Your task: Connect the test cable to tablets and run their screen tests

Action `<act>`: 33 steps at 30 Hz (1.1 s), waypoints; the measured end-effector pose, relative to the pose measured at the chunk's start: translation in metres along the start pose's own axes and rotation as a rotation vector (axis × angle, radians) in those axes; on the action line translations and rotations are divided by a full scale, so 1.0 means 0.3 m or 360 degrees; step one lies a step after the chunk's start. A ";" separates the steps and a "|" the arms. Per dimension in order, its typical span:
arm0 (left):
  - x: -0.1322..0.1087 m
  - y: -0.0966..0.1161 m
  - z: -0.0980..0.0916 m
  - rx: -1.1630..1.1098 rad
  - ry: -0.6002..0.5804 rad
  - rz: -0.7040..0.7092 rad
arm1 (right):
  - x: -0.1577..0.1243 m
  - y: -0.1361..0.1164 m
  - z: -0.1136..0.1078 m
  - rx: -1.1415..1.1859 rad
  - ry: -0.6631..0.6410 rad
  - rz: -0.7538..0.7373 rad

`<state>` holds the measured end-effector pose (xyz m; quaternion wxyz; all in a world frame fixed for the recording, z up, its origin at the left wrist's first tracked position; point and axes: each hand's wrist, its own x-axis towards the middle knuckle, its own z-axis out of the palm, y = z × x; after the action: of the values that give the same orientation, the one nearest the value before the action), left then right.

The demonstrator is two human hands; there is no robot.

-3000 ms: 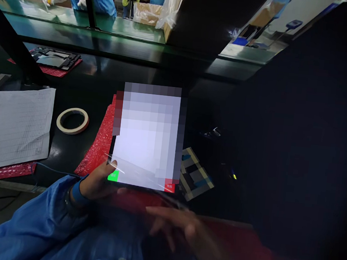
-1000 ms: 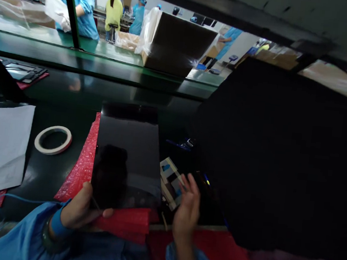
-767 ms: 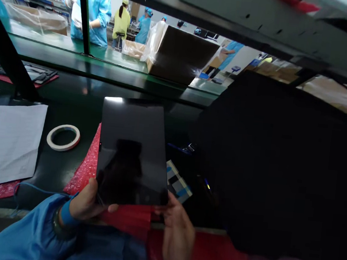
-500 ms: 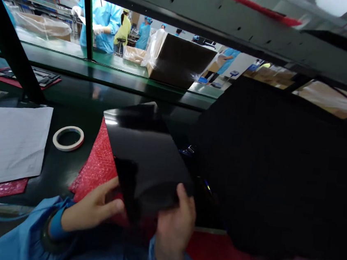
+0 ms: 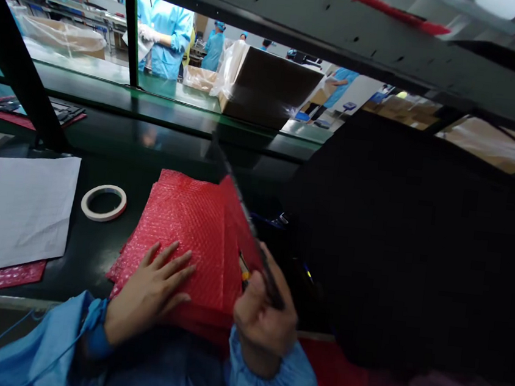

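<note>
My right hand point(image 5: 268, 308) grips a thin, dark, glossy screen panel point(image 5: 252, 238) by its near end, thumb on one side and fingers on the other. The panel stands tilted nearly edge-on, its left face reddish. Beneath and left of it lies a stack of red bubble-wrap bags point(image 5: 189, 229). Flat on the near part of that stack rests my left hand point(image 5: 153, 286), fingers spread and holding nothing. A small yellow-orange bit shows between the panel and my right thumb, too blurred to name.
A roll of tape point(image 5: 103, 203) and white paper sheets point(image 5: 16, 210) lie to the left. A black cloth point(image 5: 417, 247) hangs at the right. A dark post point(image 5: 27, 64) and an overhead beam point(image 5: 303, 20) frame the bench. Beyond are a cardboard box point(image 5: 272, 90) and people in blue.
The panel has turned from face-up to nearly edge-on, in my right hand alone. My left hand has come away from its edge onto the bubble wrap, now uncovered.
</note>
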<state>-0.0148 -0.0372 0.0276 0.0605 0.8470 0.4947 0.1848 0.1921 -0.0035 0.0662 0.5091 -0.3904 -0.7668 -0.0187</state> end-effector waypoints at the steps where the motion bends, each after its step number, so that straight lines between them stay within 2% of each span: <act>1: 0.002 0.014 0.007 -0.0025 0.0020 -0.0003 | -0.003 0.002 0.006 0.0003 -0.0063 -0.0143; 4: -0.005 0.041 0.018 -0.0259 0.0156 -0.0060 | 0.019 -0.016 0.037 -0.0114 0.0061 -0.0618; 6: -0.017 0.039 0.022 -0.0534 0.0361 -0.0250 | 0.031 -0.035 0.072 -0.0137 0.0021 -0.0799; 8: -0.028 0.024 0.021 -0.0800 0.0644 -0.0544 | 0.021 -0.055 0.118 -0.0156 -0.0109 -0.0860; 11: -0.037 -0.011 0.000 -0.1050 0.1043 -0.0894 | -0.022 -0.084 0.184 -0.0176 -0.0449 -0.0808; 12: -0.038 -0.023 -0.013 -0.1092 0.1121 -0.0937 | -0.035 -0.092 0.197 -0.0137 -0.0561 -0.0768; 14: -0.035 -0.042 -0.044 -0.1115 0.1150 -0.0931 | -0.044 -0.097 0.198 -0.0005 -0.0688 -0.0672; 17: -0.019 -0.055 -0.089 -0.1009 0.0978 -0.0788 | -0.019 -0.058 0.140 0.0127 -0.0561 -0.0464; 20: 0.011 -0.047 -0.116 -0.0840 0.0718 -0.0550 | 0.003 0.033 0.053 0.0069 -0.0367 -0.0068; 22: 0.040 -0.031 -0.120 -0.0761 0.0510 -0.0347 | -0.009 0.097 0.003 0.0063 -0.0457 0.0186; 24: 0.076 -0.008 -0.113 -0.0671 0.0288 -0.0128 | -0.044 0.144 -0.032 0.0162 -0.0686 0.0347; 26: 0.118 0.021 -0.095 -0.0513 0.0094 0.0073 | -0.086 0.167 -0.053 0.0308 -0.0868 0.0435; 27: 0.141 0.036 -0.083 -0.0417 0.0014 0.0152 | -0.105 0.171 -0.059 0.0369 -0.0897 0.0460; 30: 0.205 0.073 -0.046 -0.0173 -0.0128 0.0282 | -0.141 0.170 -0.069 0.0422 -0.0817 0.0498; 33: 0.245 0.088 -0.022 -0.0114 -0.0223 0.0331 | -0.148 0.172 -0.077 0.0369 -0.0736 0.0503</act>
<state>0.0368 0.0123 0.0598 0.1055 0.9018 0.3919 0.1481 0.2494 -0.0032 0.0230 0.3588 -0.4382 -0.7891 0.2378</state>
